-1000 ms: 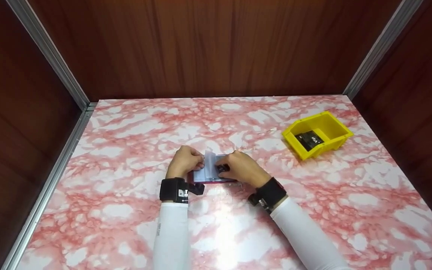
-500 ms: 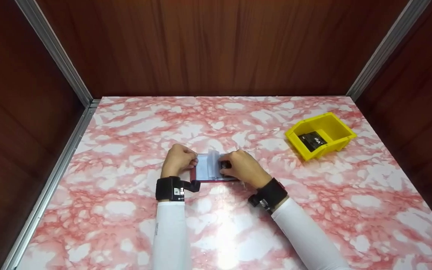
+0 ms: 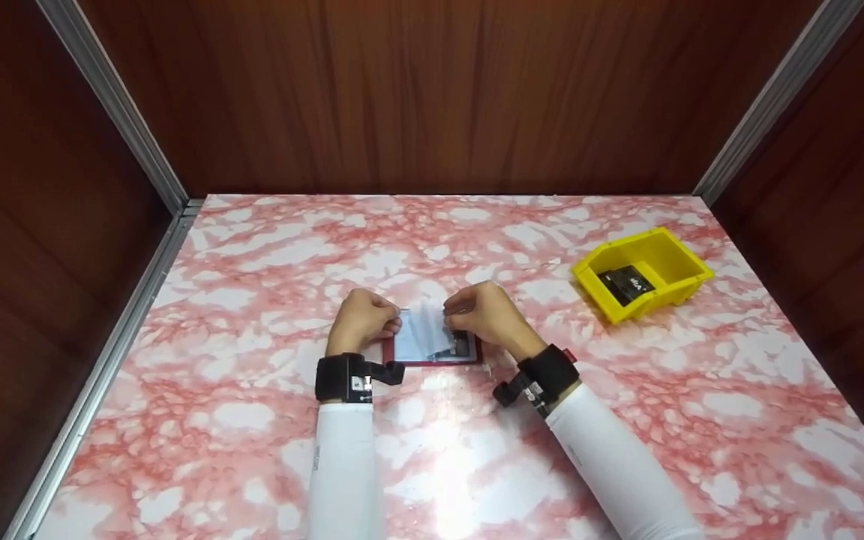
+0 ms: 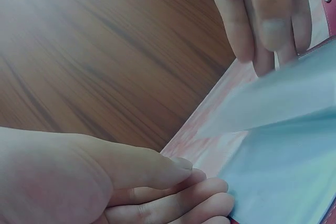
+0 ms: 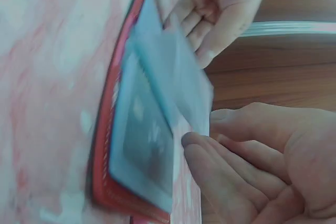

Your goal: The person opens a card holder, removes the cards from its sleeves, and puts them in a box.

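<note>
A red card holder (image 3: 475,358) with clear plastic sleeves lies spread on the table. A black card (image 3: 462,345) shows under the plastic on its right side. One clear sleeve (image 5: 181,77) stands raised and blurred between the hands. My right hand (image 3: 486,311) pinches a corner of this sleeve between thumb and fingertips. At the holder's left edge is my left hand (image 3: 363,319), its fingertips touching the edge and its thumb lying above the fingers. In the left wrist view, the left hand (image 4: 131,182) has its thumb apart from the plastic.
A yellow bin (image 3: 672,262) with black cards (image 3: 625,283) in it stands at the right rear. The pink and white marbled table (image 3: 252,420) meets brown wood-grain walls (image 3: 432,97) at the back and sides. A red snap strap (image 4: 329,11) shows beside the holder.
My right hand has let go of the black card, moved up slightly and taken the sleeve. The sleeve now slants over the holder. My left hand moved left, then slightly back right.
</note>
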A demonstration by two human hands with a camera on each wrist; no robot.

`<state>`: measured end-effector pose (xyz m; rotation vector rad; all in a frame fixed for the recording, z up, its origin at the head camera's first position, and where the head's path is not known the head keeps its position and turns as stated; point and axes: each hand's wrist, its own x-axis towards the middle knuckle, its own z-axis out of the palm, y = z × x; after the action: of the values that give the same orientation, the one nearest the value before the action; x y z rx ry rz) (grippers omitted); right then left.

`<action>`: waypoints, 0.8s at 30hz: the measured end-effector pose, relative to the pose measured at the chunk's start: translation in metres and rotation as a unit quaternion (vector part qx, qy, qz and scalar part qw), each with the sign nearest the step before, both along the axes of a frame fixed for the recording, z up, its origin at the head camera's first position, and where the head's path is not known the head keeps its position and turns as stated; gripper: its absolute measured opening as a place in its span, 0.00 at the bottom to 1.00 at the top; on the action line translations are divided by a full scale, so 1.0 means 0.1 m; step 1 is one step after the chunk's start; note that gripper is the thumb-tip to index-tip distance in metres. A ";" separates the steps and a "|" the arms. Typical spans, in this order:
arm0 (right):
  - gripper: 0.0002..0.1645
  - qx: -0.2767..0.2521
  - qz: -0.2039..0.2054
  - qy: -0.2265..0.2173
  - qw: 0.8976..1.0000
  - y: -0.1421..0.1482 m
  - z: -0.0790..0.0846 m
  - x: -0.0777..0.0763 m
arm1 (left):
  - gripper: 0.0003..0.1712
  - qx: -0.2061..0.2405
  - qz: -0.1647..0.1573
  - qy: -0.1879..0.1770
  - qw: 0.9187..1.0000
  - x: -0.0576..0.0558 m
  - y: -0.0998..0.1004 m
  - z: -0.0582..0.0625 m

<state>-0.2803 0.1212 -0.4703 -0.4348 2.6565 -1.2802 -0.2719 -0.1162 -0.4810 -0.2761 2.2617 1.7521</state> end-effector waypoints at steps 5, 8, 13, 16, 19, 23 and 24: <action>0.12 -0.076 -0.039 -0.031 0.996 -0.04 0.04 0.03 | 0.13 -0.002 0.002 -0.007 1.000 0.00 -0.01 0.00; 0.11 -0.110 -0.036 -0.044 0.992 -0.10 0.07 0.06 | 0.13 -0.004 0.000 -0.004 1.000 0.00 -0.01 0.00; 0.11 -0.121 0.020 -0.044 0.991 -0.22 0.06 0.09 | 0.13 -0.002 0.004 0.001 1.000 -0.01 -0.02 0.00; 0.09 -0.076 0.049 -0.008 0.996 -0.31 0.00 0.09 | 0.12 -0.011 0.005 0.005 1.000 -0.01 -0.03 0.00; 0.08 -0.006 0.063 0.030 0.998 -0.38 -0.07 0.10 | 0.12 -0.030 0.014 0.009 0.999 -0.02 -0.04 -0.01; 0.09 0.077 0.074 0.072 0.992 -0.46 -0.13 0.12 | 0.11 -0.045 0.039 0.007 0.998 -0.03 -0.07 -0.01; 0.09 0.090 0.075 0.079 0.990 -0.47 -0.13 0.12 | 0.11 -0.044 0.043 0.006 0.998 -0.03 -0.08 -0.01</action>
<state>-0.2680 0.0737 -0.4831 -0.7193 2.7750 -0.9902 -0.2752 -0.1239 -0.4821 -0.3851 2.3721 1.7025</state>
